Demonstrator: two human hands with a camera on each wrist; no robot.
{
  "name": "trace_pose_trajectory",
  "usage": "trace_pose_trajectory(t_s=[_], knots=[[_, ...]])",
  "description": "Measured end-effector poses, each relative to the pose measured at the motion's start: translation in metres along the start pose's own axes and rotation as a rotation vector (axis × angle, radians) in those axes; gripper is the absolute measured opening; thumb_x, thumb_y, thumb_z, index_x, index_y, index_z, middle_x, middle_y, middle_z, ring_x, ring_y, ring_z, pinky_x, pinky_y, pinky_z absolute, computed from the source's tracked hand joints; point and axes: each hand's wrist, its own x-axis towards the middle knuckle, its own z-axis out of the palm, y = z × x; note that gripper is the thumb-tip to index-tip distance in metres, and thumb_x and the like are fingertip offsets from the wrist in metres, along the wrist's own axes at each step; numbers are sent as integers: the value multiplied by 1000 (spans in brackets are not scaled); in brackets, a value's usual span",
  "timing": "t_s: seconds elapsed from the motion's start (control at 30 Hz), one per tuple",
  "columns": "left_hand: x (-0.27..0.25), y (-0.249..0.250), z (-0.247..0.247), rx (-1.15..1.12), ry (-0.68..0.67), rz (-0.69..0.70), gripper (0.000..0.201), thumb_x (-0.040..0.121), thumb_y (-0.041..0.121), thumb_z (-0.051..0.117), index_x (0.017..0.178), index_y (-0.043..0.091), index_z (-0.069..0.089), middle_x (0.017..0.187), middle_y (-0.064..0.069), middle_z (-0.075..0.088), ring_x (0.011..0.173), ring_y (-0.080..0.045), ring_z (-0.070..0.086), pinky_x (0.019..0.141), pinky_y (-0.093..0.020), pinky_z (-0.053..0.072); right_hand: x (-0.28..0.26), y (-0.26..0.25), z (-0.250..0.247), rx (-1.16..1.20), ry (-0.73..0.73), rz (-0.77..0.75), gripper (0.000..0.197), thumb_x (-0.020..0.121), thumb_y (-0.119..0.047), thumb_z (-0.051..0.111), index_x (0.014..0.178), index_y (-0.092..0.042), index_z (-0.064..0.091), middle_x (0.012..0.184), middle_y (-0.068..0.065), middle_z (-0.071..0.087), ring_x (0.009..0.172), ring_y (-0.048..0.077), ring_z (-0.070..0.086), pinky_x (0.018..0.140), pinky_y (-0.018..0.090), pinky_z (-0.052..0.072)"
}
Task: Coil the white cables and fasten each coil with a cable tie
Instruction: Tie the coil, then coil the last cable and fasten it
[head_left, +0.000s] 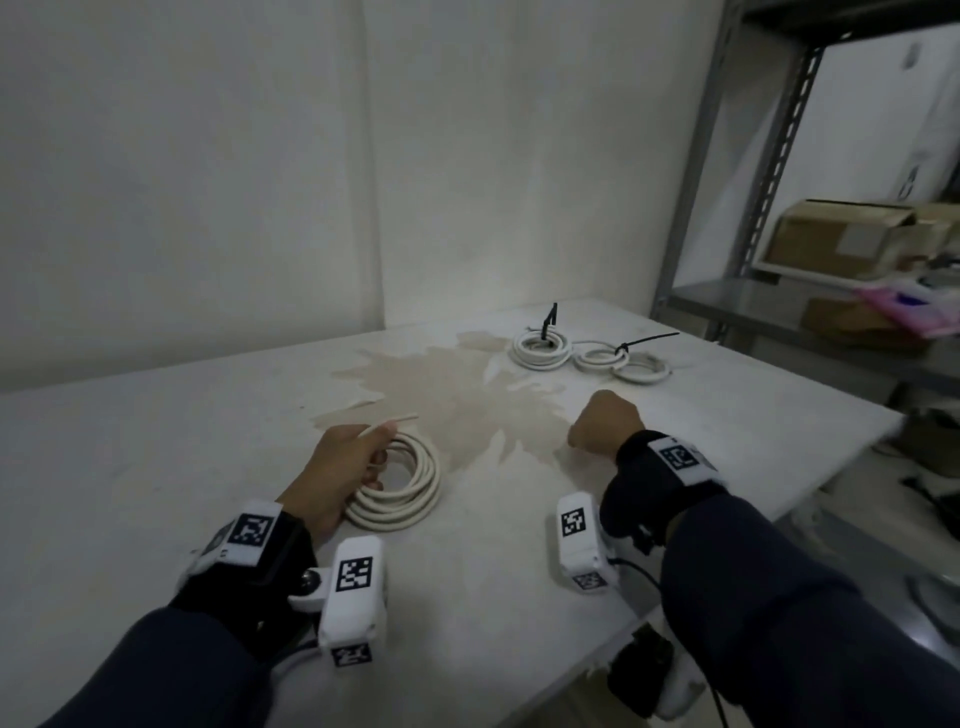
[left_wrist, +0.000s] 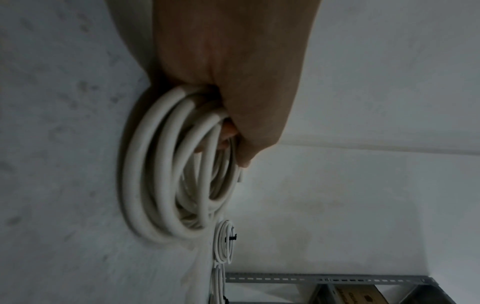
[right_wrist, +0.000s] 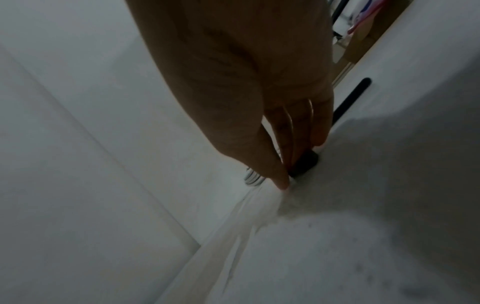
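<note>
A loose coil of white cable (head_left: 410, 493) lies on the white table (head_left: 182, 441). My left hand (head_left: 382, 452) grips its near-left side, fingers curled through the loops, and the cable's free end (head_left: 397, 420) sticks out past the thumb. In the left wrist view the left hand (left_wrist: 233, 144) wraps several turns of the coil (left_wrist: 161, 174). My right hand (head_left: 597, 421) is curled, knuckles up, to the right of the coil. In the right wrist view, that right hand (right_wrist: 301, 164) pinches a black cable tie (right_wrist: 350, 100) against the table.
Two tied coils (head_left: 540, 349) (head_left: 631, 366) with black cable ties lie at the table's far right. A brown stain (head_left: 447, 400) spreads over the middle. A metal shelf (head_left: 769, 299) with cardboard boxes (head_left: 831, 239) stands to the right, past the table's edge.
</note>
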Motion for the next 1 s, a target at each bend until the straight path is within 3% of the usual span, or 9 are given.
trace_pose_trajectory(t_s=[0.13, 0.2, 0.3, 0.43, 0.5, 0.6, 0.7, 0.87, 1.0], knots=[[-2, 1, 0, 1, 3, 30, 8, 97, 17, 53, 103, 11, 52, 68, -8, 47, 55, -15, 39, 37, -18, 34, -3, -20, 6, 34, -66, -94, 9, 79, -8, 64, 85, -2, 66, 96, 11, 69, 93, 28, 64, 72, 30, 52], [-3, 2, -1, 16, -20, 55, 4, 98, 17, 52, 98, 13, 52, 69, -7, 46, 56, -15, 38, 38, -18, 34, -9, -35, 9, 141, -130, -175, 18, 77, -3, 64, 91, 3, 72, 90, 15, 72, 85, 30, 67, 74, 33, 57], [-5, 5, -9, 46, -37, 57, 16, 99, 18, 50, 86, 11, 55, 64, -5, 42, 53, -15, 35, 39, -16, 32, -29, -64, 10, 463, -153, -257, 14, 81, 3, 61, 91, -3, 70, 69, 8, 63, 60, 16, 57, 50, 19, 45], [-10, 10, -40, 38, -33, 27, 2, 97, 20, 53, 98, 18, 54, 73, -9, 48, 59, -16, 39, 39, -18, 34, -51, -107, 21, 837, -247, -333, 29, 84, 1, 59, 110, -9, 67, 100, 13, 67, 74, 15, 55, 49, 12, 41], [-15, 10, -62, 62, -24, 46, 7, 97, 20, 54, 101, 25, 51, 76, -11, 48, 61, -17, 39, 40, -19, 35, -60, -129, 29, 1005, -342, -354, 27, 85, -1, 58, 108, -12, 68, 96, 6, 69, 71, 12, 55, 59, 18, 42], [-24, 12, -94, 67, 28, 73, 5, 97, 18, 53, 92, 17, 54, 76, -10, 45, 60, -15, 38, 39, -17, 35, -70, -159, 46, 1208, -453, -362, 12, 88, -10, 62, 96, -13, 71, 90, 2, 70, 69, 13, 54, 63, 22, 38], [-31, 8, -124, 53, 110, 62, 13, 97, 19, 54, 85, 13, 55, 75, -10, 45, 59, -16, 37, 40, -17, 35, -76, -186, 63, 1293, -420, -366, 7, 89, -13, 65, 93, -13, 70, 89, 2, 71, 65, 12, 55, 63, 22, 40], [-39, 2, -150, -45, 147, 10, 17, 97, 20, 54, 85, 8, 52, 65, -7, 41, 44, -11, 30, 37, -15, 29, -79, -217, 84, 1521, -512, -267, 27, 83, -6, 70, 103, -19, 56, 89, 5, 73, 60, 11, 59, 57, 21, 42], [-38, 2, -150, 17, 155, 45, 18, 97, 23, 53, 87, 8, 51, 63, -6, 42, 38, -6, 32, 37, -16, 29, -82, -226, 96, 1639, -627, -247, 36, 82, 0, 69, 104, -19, 48, 91, 7, 74, 69, 18, 68, 55, 19, 50]])
